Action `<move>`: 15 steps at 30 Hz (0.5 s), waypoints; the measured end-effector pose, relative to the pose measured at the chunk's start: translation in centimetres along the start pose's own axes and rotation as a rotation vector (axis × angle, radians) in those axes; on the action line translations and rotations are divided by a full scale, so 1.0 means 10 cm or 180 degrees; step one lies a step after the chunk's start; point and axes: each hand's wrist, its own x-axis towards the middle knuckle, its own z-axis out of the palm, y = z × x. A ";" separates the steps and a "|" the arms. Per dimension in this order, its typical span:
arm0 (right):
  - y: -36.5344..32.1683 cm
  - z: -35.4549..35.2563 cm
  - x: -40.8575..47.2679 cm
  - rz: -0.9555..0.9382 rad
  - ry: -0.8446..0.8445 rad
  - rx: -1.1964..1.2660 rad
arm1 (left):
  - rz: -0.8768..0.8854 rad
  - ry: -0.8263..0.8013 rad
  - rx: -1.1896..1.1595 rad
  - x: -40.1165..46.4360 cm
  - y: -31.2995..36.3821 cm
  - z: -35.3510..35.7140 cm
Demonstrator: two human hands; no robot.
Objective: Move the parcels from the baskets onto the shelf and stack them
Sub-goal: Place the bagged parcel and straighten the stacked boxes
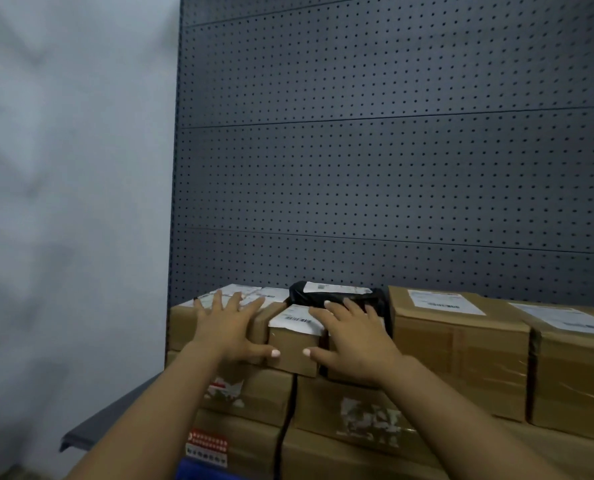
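Both hands lie flat with fingers spread on the top row of stacked parcels on the shelf (115, 415). The left hand (231, 327) presses a brown box (219, 318), and the right hand (352, 337) rests on a small labelled box (293, 344) just beside it. A black bag parcel (337, 296) sits behind, against the pegboard (392, 150). 2 larger boxes (461, 351) stand to the right.

Dark grey perforated metal back panel (392, 168) rising behind and above the grip, pale bluish-white plain wall (73, 168) off to its left, small blue object (202, 471) low, beneath the grip.
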 end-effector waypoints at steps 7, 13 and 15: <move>-0.01 0.28 0.18 0.0437 -0.0252 -0.0217 | 0.0057 0.0092 -0.0100 0.07 -0.21 0.20; -0.01 0.33 0.23 0.0427 -0.0032 -0.0396 | 0.0143 0.0381 -0.0080 0.10 -0.26 0.25; -0.02 0.33 0.24 0.0425 -0.0039 -0.0392 | 0.0151 0.0367 -0.0073 0.10 -0.27 0.24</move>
